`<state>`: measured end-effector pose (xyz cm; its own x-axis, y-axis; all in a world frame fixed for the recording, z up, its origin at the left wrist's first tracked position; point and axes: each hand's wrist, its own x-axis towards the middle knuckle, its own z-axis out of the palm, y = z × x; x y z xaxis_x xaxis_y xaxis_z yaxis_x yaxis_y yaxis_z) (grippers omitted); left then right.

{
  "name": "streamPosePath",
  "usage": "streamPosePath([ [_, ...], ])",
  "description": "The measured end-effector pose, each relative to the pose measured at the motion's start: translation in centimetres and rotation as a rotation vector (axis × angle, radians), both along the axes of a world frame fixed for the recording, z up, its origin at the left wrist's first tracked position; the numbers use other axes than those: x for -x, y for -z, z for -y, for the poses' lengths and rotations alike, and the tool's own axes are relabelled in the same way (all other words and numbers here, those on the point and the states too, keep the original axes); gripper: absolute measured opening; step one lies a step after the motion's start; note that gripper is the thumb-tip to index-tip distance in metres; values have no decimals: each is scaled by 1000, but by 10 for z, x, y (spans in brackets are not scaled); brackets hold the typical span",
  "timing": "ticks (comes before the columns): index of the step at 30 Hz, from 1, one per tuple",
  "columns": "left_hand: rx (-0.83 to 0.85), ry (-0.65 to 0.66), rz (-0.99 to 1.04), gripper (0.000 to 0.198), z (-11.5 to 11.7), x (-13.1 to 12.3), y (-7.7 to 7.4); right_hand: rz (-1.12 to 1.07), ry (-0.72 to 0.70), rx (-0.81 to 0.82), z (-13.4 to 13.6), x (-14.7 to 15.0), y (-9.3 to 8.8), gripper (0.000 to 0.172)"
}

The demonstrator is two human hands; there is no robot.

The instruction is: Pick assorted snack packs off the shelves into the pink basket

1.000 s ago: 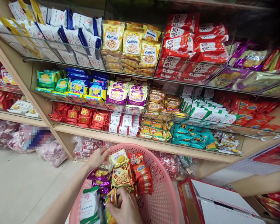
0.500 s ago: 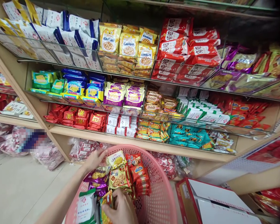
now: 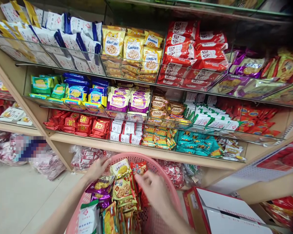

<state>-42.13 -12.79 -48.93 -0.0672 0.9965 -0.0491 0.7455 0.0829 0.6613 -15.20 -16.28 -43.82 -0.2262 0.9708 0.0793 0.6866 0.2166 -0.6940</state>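
A pink perforated plastic basket holds several wrapped snack packets. My left hand grips the basket's far left rim, its fingers partly hidden. Over the right part of the contents, my right hand has bent fingers slightly apart, with no packet seen between them. Red packets lie beside and beneath it. In the middle are a cream biscuit packet and yellow-gold packets. Purple packets lie left, a white-and-green packet and upright orange-yellow packets nearest me.
Beyond the basket rises a wooden shelf unit with glass-fronted compartments of packaged snacks. A white-and-red carton stands at the right, with another person's arm above it. Bagged goods sit under the bottom shelf.
My right hand has left the orange-yellow packets near me and moved up and right to the red packets. The orange-yellow packets are now exposed in a row. My left hand stays at the rim.
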Motion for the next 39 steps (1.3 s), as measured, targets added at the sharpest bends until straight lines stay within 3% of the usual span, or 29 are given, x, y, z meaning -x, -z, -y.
streamPosePath([
  [5, -3, -10, 12, 44, 0, 1, 0, 81, 111, -277, -103, -44, -6, 26],
  [7, 0, -14, 13, 43, -1, 1, 1, 219, 122, -445, -138, -53, -4, 30],
  [13, -2, -27, 23, 39, -1, 1, 1, 711, 133, -724, -199, -56, -5, 44],
  [21, 6, -44, 41, 42, 1, -2, -4, 835, 207, -693, -221, -51, 5, 36],
  [28, 21, -43, -20, 46, 2, -3, -5, 845, 208, -685, -233, -57, 2, 36],
  [39, 29, -41, -13, 47, 2, -6, -7, 832, 182, -684, -226, -56, 2, 36],
])
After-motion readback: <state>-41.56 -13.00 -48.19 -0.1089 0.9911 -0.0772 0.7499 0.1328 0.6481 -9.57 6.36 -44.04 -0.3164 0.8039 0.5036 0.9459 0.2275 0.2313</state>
